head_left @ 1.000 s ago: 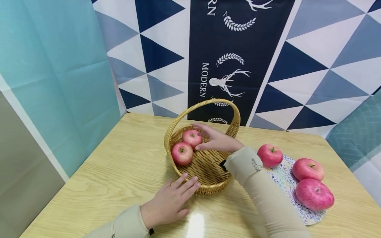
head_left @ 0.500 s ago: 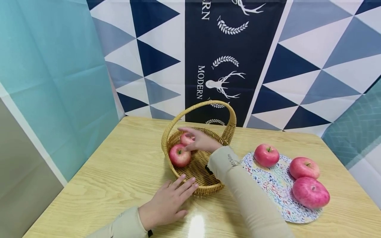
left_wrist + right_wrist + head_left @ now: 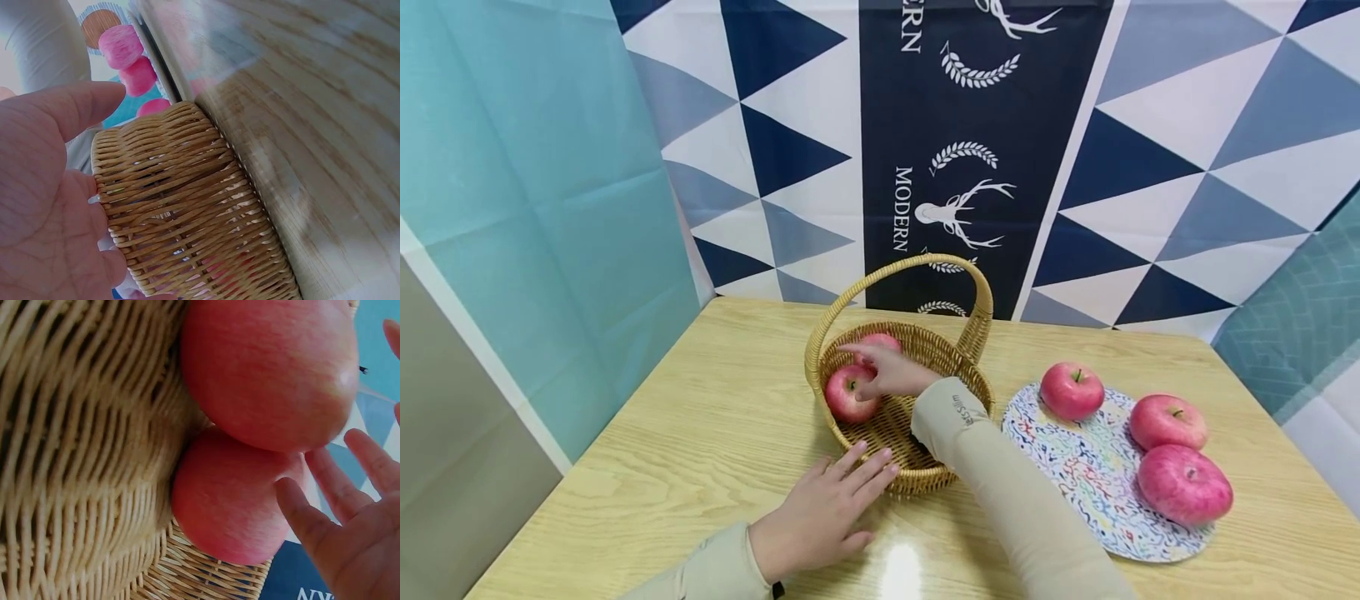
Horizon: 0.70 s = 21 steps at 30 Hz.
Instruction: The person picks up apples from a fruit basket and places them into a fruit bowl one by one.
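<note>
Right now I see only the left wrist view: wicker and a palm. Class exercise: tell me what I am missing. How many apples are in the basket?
Observer: Two apples sit in the basket: the front apple and the back apple, close together at its left side.
Operator: Where is the other hand?
Observer: The right hand is inside the basket, fingers extended at the two apples, gripping neither.
Operator: And my left hand?
Observer: The left hand lies flat on the table, fingertips at the basket's near wall.
Operator: Any more fruit?
Observer: Three more apples rest on a patterned plate to the right.
</note>
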Motion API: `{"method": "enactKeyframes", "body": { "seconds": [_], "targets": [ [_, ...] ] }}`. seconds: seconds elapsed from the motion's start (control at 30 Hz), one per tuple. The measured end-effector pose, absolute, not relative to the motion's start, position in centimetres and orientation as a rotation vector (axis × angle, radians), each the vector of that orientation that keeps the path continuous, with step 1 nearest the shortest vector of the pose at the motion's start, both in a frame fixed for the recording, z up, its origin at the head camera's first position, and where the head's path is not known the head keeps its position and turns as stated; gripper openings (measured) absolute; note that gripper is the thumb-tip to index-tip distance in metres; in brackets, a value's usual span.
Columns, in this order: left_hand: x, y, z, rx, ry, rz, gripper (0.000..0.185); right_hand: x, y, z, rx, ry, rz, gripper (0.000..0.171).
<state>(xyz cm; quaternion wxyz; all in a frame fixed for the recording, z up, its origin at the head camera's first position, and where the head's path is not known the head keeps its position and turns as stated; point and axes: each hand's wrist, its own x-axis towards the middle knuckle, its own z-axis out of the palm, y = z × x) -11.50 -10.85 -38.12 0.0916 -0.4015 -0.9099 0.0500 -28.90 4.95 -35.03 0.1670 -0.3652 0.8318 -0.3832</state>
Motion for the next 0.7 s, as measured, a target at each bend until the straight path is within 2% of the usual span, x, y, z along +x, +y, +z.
{"method": "enactKeyframes", "body": {
  "seconds": [0.37, 0.7],
  "targets": [
    [-11.4, -10.9, -38.0, -1.181, -2.727, 0.158, 0.074, -28.9, 4.3, -35.2, -1.033, 2.447, -0.734, 0.072],
    [-11.3, -10.8, -37.9, -1.183, -2.720, 0.123, 0.073, -28.5, 3.2, -34.9, -1.139, 2.581, -0.436, 0.080]
  ]
}}
